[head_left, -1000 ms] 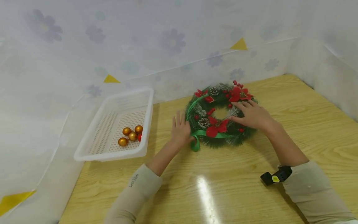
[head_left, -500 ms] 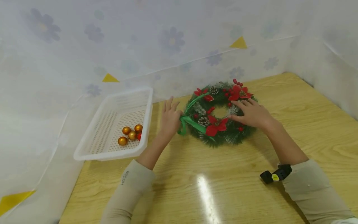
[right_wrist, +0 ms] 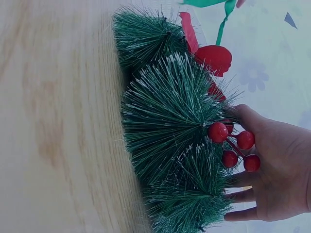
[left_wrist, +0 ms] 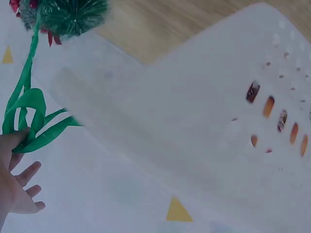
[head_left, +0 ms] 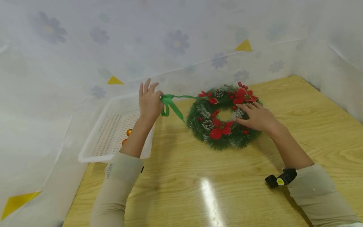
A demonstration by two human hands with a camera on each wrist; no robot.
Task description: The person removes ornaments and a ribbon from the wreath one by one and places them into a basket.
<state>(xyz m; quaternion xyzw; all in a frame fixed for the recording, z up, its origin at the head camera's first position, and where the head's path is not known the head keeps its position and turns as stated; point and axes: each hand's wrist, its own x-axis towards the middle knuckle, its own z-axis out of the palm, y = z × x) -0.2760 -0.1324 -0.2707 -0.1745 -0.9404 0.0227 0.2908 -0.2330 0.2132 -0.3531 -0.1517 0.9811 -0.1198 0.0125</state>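
Note:
In the head view my left hand (head_left: 150, 105) is raised over the basket's inner side and pinches a green ribbon (head_left: 174, 108) between thumb and index finger, the other fingers spread upward. Looped at the fingertips, the ribbon stretches right to a Christmas wreath (head_left: 211, 135) lying on the table. Red poinsettias, berries and pinecones decorate the wreath. My right hand (head_left: 256, 116) rests on the wreath's right side, fingers extended over the greenery. In the right wrist view its fingers lie behind a cluster of red berries (right_wrist: 238, 141). The left wrist view shows the ribbon loop (left_wrist: 31, 99) at the thumb.
A white perforated plastic basket (head_left: 95, 157) stands at the table's left, partly hidden by my left arm. Inside it are gold ball ornaments (head_left: 129, 132). A pale flower-patterned sheet (head_left: 175, 66) rises along the back of the wooden table (head_left: 181, 189).
My left hand has risen and moved left from the wreath's edge, drawing the ribbon away from it into the air. The right hand stays in place on the wreath.

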